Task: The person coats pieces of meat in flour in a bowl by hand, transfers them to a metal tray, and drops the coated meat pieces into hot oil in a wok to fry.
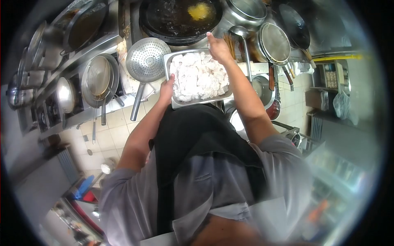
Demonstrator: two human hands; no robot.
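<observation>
My left hand (pixel 166 89) grips the left side of a rectangular metal tray (pixel 201 101), its thumb on the rim. White, flour-coated pieces (pixel 199 76) fill the tray, which sits close against the black apron. My right hand (pixel 220 50) is at the tray's far right corner, with one whitened fingertip pointing toward the wok. Its other fingers look curled and are mostly hidden, so whether they hold anything does not show. Just beyond is a large black wok (pixel 168 18) of dark oil, where a yellow frothy patch (pixel 200 11) floats.
A perforated skimmer (pixel 147 60) lies left of the tray. Farther left are wire strainers (pixel 98 76) and another pan (pixel 65 94). To the right stand a ladle (pixel 245 49), a round sieve (pixel 275 43) and metal pots (pixel 248 10). Shelves (pixel 330 78) are at the far right.
</observation>
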